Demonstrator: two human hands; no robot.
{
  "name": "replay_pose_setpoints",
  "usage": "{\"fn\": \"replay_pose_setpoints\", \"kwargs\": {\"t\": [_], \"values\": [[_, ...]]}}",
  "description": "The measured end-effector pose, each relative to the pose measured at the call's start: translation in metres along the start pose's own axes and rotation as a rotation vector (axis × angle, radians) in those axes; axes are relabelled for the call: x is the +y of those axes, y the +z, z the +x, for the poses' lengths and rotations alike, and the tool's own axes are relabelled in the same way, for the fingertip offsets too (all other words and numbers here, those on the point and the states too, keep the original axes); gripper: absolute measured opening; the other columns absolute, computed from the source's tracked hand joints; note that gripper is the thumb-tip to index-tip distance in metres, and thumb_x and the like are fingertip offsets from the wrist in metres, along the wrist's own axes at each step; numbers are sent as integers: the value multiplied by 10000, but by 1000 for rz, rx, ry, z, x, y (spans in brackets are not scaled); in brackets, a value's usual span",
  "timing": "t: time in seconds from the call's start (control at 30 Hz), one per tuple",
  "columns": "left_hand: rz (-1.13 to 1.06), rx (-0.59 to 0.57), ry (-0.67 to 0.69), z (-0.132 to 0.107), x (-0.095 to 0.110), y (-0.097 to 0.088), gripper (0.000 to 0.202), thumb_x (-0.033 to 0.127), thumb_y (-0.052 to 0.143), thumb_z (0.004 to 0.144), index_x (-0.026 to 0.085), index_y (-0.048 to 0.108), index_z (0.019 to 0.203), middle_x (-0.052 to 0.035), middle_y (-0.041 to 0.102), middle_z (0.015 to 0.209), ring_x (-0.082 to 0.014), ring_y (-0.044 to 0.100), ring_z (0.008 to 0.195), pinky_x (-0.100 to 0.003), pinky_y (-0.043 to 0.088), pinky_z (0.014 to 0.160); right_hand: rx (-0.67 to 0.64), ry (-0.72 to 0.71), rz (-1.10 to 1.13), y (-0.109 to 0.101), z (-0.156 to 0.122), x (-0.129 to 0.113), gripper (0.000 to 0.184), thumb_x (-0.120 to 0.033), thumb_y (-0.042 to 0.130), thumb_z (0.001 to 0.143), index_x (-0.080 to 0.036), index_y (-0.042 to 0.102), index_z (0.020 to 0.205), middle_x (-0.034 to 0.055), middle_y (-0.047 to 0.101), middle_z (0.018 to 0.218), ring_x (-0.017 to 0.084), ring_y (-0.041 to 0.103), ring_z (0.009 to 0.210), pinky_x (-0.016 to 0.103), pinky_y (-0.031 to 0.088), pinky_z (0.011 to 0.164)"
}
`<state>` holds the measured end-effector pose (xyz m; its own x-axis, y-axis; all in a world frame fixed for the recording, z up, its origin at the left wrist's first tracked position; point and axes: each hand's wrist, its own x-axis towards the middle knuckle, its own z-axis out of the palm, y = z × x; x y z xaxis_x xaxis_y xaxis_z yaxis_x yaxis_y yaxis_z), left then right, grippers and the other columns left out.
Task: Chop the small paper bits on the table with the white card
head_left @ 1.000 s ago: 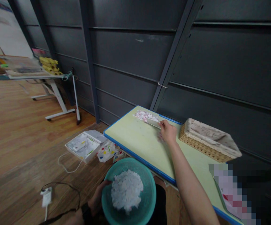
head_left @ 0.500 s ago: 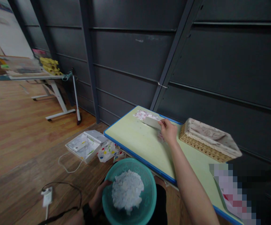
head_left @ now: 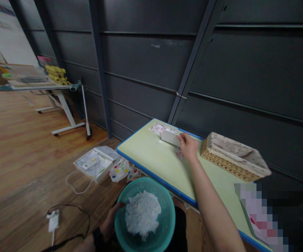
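Observation:
My left hand [head_left: 111,219] grips the rim of a green plastic basket [head_left: 166,224] at the bottom of the view, thumb over the edge. Inside it lies a heap of white paper scraps [head_left: 142,213]. Over the pale green table [head_left: 151,159], my right hand [head_left: 188,145] pinches one end of a flat white card [head_left: 170,138]. The card stands tilted on its edge, right beside a spread of small white and pinkish paper scraps [head_left: 159,128] near the table's far corner. A few reddish bits show under my right wrist, partly hidden.
A woven basket with a cloth lining [head_left: 232,161] stands at the table's back right. On the floor to the left are an open white box [head_left: 93,164], a dotted plastic bag [head_left: 120,170] and a power strip [head_left: 53,220]. A dark panelled wall [head_left: 141,59] rises behind.
The card in my right hand has tipped slightly, so more of its flat face shows. My left hand and the green basket have stayed in place.

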<state>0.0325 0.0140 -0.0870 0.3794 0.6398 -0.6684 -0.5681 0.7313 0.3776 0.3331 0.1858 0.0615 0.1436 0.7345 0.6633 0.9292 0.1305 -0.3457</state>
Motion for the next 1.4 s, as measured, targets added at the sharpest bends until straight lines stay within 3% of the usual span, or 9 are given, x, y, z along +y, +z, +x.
{"fn": "replay_pose_setpoints", "kwargs": {"t": [0.43,0.63,0.8,1.0,1.23,1.4], "values": [[-14,1,-9,1,0,-2,445,395,538,770,139,555,1134,-116,692,1040,-251,621,976,-499,414,896,11,-7,8,-5,1,-5,313,-387,400,851,-213,647,933,39,683,804,176,604,721,248,350,621],[-25,5,-11,3,-3,-6,504,352,591,716,111,552,1157,-123,738,942,-313,642,946,-437,457,856,26,31,64,-5,1,-5,346,-418,389,843,-210,654,922,41,685,810,195,610,754,257,371,632],[-26,-20,-31,6,-5,-9,564,360,564,741,78,478,1222,-127,739,940,-299,669,885,-411,482,815,-6,17,50,-4,0,-5,340,-414,397,837,-211,656,924,50,686,816,197,609,735,266,377,638],[31,13,-50,7,-6,-11,572,365,603,709,76,509,1194,-115,756,851,-300,687,816,-411,493,794,15,23,51,-5,0,-8,338,-405,394,840,-210,654,932,54,685,810,191,605,729,267,380,647],[29,-30,-40,7,-7,-14,600,417,581,717,87,503,1211,-105,760,828,-293,690,804,-409,484,806,40,53,144,-5,1,-7,347,-410,395,831,-204,660,920,48,689,828,191,608,743,269,394,661],[15,-53,-15,7,-8,-14,600,394,571,733,74,476,1232,-107,760,823,-285,691,796,-395,475,816,-24,35,198,-4,1,-8,352,-424,417,809,-201,673,903,52,692,844,202,609,756,279,406,663]]}}
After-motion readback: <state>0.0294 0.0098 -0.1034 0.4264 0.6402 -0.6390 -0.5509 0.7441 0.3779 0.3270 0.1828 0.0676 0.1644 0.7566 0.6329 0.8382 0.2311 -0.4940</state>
